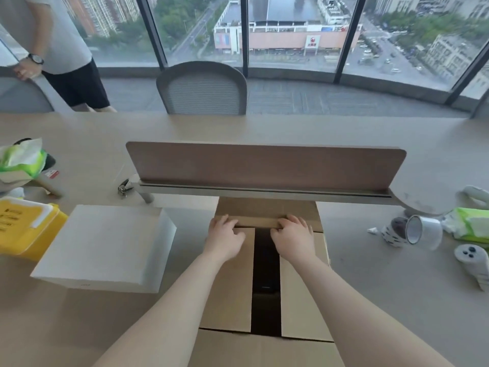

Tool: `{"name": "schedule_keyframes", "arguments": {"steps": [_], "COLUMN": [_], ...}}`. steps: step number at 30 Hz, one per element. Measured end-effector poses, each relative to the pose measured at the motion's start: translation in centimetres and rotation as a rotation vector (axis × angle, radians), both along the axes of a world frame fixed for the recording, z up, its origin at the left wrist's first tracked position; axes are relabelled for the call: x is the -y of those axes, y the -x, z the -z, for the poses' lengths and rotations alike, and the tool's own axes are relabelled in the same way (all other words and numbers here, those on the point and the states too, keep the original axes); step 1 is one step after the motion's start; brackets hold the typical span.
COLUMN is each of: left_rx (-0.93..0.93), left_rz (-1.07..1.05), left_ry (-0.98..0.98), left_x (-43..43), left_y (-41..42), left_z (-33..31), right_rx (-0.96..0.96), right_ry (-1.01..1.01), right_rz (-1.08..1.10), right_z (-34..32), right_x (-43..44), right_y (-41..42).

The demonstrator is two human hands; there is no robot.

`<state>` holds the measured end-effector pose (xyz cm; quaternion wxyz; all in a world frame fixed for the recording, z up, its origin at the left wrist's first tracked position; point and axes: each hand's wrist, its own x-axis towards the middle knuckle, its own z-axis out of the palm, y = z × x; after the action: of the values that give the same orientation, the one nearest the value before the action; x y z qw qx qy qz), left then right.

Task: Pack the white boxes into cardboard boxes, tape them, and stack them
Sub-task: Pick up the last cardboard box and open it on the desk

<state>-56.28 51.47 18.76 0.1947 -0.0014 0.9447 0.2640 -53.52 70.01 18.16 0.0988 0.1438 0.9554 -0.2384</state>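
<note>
A cardboard box [230,295] stands on the table right in front of me, its two side flaps folded inward with a dark gap between them. My left hand [225,238] and my right hand [292,235] both rest on the far flap's edge, fingers curled over it and pressing it down. The near flap [264,350] lies spread out toward me. A flat white box [105,245] lies on the table to the left of the cardboard box, untouched. A roll of clear tape [423,231] lies on its side to the right.
A low desk divider [264,165] runs just behind the box. A yellow container [26,226] and wipes packs [21,160] sit at left, with keys [123,188] nearby. Another wipes pack [473,223] and a white controller [473,263] lie at right. A person [53,35] stands beyond the table, by a chair [202,88].
</note>
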Motion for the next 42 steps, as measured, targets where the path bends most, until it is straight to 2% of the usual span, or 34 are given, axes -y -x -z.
{"name": "schedule_keyframes", "arguments": {"steps": [7,15,19,22,28,31,34,38,42], "left_rx": [0.028,0.012,-0.096,-0.117,-0.086,-0.114,-0.159,-0.304,-0.213], "left_rz": [0.012,0.091,0.238,0.415,0.602,0.590,0.481,0.348,0.247], "left_ry": [0.054,0.016,0.038,0.012,0.086,0.094,0.079,0.178,0.332], "left_x": [-0.7,0.5,0.8,1.2,2.0,1.9,1.5,0.7,0.0], "left_y": [0.4,-1.4,-4.3,-7.0,-9.3,-9.6,-10.1,-10.6,-11.3], "left_z": [0.3,-0.7,-1.3,-1.0,-0.4,-0.7,-1.6,-3.8,-7.5], "right_rx": [0.068,0.106,0.054,0.046,0.158,0.169,0.136,0.057,0.097], "right_ry": [-0.080,-0.033,-0.047,-0.095,-0.214,-0.261,-0.338,-0.448,-0.562], "right_rz": [0.000,-0.051,-0.022,-0.089,-0.149,-0.141,-0.131,-0.058,-0.051], "right_z": [0.8,-0.8,-2.0,-2.2,-1.5,-1.9,-3.4,-6.9,-10.5], "right_x": [0.4,-0.1,1.1,2.3,3.5,3.9,4.2,4.9,4.9], "right_y": [0.0,-1.6,-4.8,-8.2,-13.1,-13.8,-13.8,-13.5,-13.5]}}
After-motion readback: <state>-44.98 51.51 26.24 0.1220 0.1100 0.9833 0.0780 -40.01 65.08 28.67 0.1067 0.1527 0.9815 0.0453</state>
